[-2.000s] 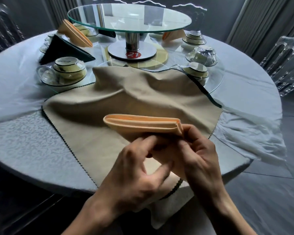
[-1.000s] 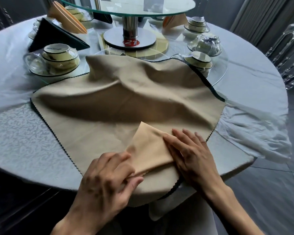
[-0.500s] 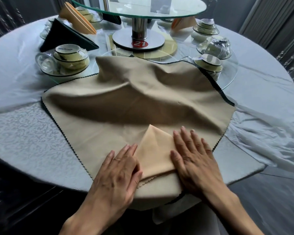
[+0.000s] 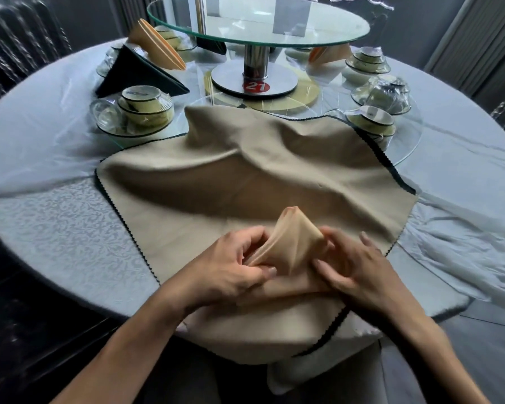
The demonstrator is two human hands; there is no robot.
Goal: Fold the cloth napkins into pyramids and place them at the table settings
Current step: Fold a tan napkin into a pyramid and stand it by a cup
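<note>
A raised glass turntable (image 4: 257, 24) stands mid-bench on a steel post (image 4: 255, 61), with plastic-wrapped cups and saucers (image 4: 142, 110) around it on the pale tablecloth (image 4: 41, 141).

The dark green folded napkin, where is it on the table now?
In the head view the dark green folded napkin stands far left, between the peach folded napkin behind it and the wrapped cup set in front.
</note>
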